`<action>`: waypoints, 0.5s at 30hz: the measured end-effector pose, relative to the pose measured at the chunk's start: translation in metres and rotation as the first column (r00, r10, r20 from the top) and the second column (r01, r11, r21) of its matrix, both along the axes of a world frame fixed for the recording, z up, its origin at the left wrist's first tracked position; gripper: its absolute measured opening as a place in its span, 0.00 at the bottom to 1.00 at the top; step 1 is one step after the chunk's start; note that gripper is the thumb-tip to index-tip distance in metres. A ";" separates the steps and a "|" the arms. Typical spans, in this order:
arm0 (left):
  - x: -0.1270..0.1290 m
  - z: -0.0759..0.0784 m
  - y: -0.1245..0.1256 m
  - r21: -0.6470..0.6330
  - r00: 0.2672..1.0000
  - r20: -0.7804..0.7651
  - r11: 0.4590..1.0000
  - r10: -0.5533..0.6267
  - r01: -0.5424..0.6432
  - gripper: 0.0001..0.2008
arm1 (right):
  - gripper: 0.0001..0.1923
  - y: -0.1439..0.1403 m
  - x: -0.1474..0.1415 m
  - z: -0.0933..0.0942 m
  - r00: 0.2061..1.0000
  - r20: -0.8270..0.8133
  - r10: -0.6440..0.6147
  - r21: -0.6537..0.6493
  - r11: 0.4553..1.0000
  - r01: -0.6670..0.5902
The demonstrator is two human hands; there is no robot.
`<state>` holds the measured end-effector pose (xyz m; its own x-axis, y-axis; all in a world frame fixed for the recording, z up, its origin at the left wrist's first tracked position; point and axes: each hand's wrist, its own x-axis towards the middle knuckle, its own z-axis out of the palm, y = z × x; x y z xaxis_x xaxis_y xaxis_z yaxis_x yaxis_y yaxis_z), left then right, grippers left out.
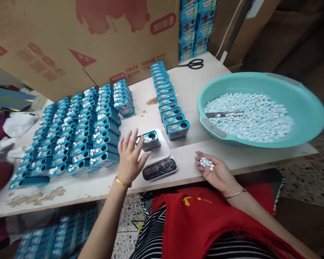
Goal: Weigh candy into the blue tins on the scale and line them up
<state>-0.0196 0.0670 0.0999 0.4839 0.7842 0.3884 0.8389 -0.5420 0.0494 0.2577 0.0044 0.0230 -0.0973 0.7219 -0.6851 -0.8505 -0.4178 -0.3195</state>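
I see my left hand [129,156] open with spread fingers, touching the small blue metal tin [149,140] on the white digital scale [159,163]. My right hand [214,171] lies palm up, cupping loosely some white oval tablets [207,163], near the table edge.

A person's left hand [129,158], fingers spread, touches a small blue tin [149,140] holding white candies as it sits on a digital scale [158,160] near the table's [78,189] front edge. The right hand [214,171], palm up at that edge, cups a few white candies [207,163]. Rows of filled blue tins [75,133] cover the table's left side; a shorter row of tins [169,99] runs back behind the scale. A teal basin [307,111] of candies fills the right end, scissors [193,64] lying at the back edge.
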 end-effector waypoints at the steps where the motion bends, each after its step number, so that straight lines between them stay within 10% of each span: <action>1: 0.006 -0.001 0.001 -0.008 1.000 -0.016 1.000 0.002 -0.002 0.27 | 0.11 0.000 0.000 0.000 1.000 0.000 0.000 0.005 1.000 0.000; 15: 0.021 0.020 0.019 -0.152 0.999 0.022 0.988 -0.037 0.040 0.20 | 0.08 0.003 -0.004 0.002 0.999 -0.035 0.009 0.068 0.998 -0.007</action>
